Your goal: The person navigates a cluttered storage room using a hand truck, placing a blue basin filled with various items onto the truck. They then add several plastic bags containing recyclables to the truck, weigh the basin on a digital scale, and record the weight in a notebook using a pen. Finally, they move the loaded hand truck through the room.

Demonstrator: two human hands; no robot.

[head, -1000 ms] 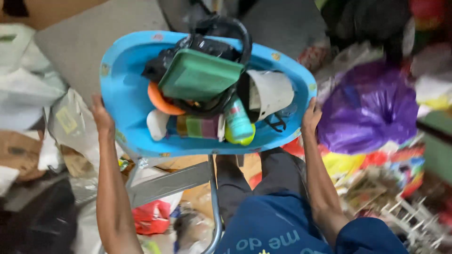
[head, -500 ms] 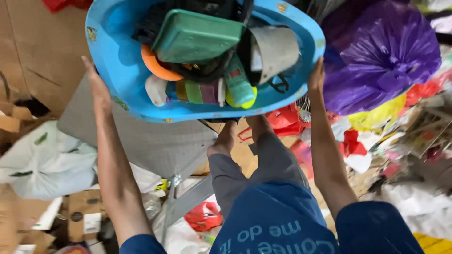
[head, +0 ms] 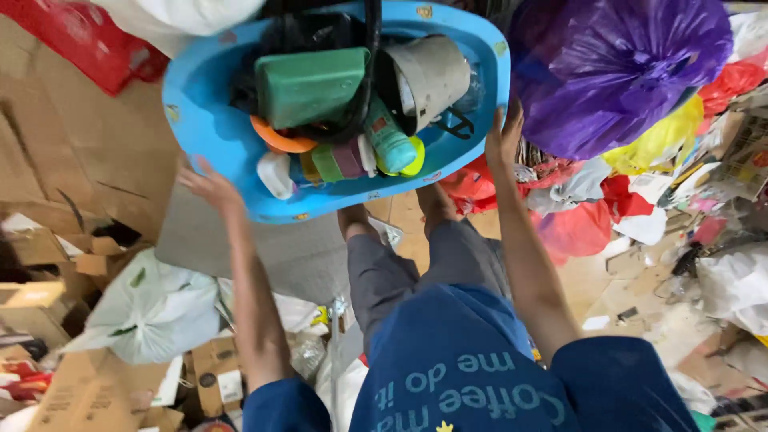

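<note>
Tub (head: 210,128) is higher and further left in view than half a second ago, purple bag (head: 620,68) now beside it. My left hand (head: 210,186) grips the left rim, fingers spread; right hand (head: 504,136) clamps the right rim. Tub is held up over the floor (green box (head: 308,84), grey cup (head: 432,72), bottle (head: 388,136) inside).

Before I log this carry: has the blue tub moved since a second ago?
Yes. The blue tub, held between the left hand and right hand, has gone from the grey board towards the purple bag.
</note>
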